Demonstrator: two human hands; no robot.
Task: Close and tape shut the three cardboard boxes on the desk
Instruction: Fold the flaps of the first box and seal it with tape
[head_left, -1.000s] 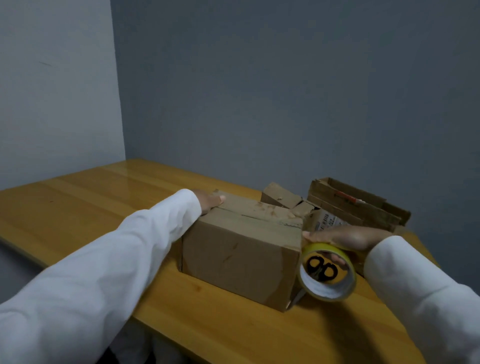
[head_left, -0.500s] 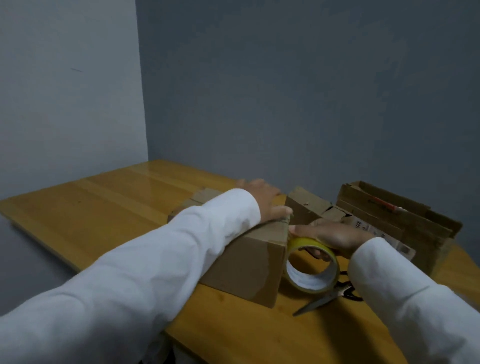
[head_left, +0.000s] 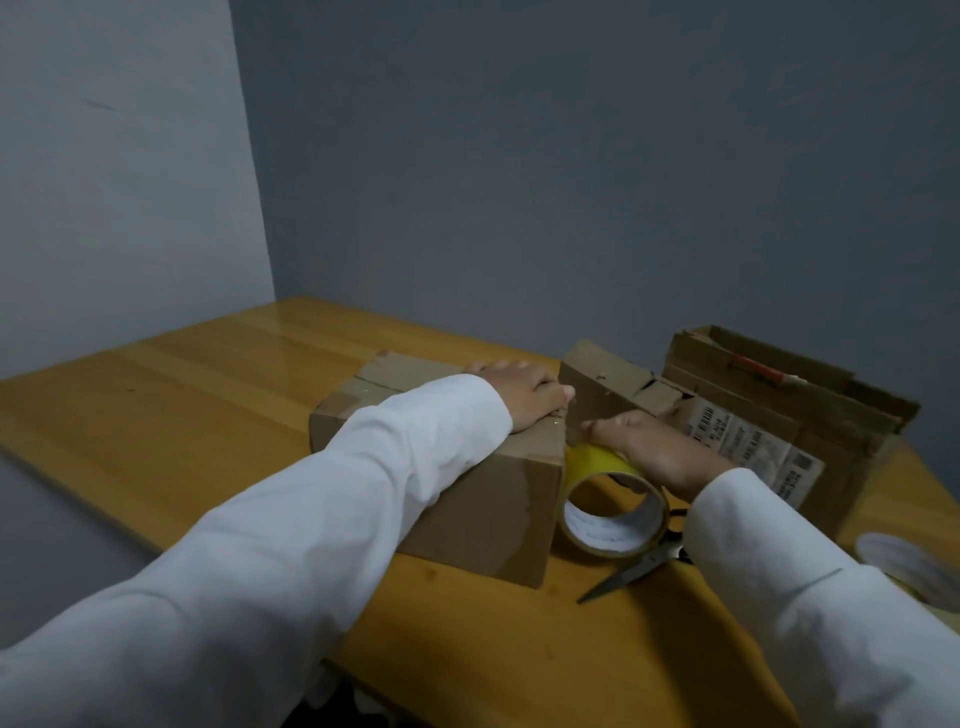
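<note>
A closed brown cardboard box (head_left: 483, 514) lies on the wooden desk (head_left: 171, 415) in front of me. My left hand (head_left: 524, 392) presses flat on its top near the right edge. My right hand (head_left: 654, 452) holds a yellow tape roll (head_left: 613, 509) against the box's right end. Behind it stands a second box (head_left: 613, 384) with raised flaps, and to the right a third, open box (head_left: 789, 410) with a white label on its side.
Scissors (head_left: 634, 571) lie on the desk just below the tape roll, partly under my right sleeve. A pale round object (head_left: 904, 566) sits at the right edge of the desk. Walls close the desk off at the back and left.
My left hand slid along the box top from its far left corner to its right edge. The tape roll stayed at the box's right end, and the scissors came into view.
</note>
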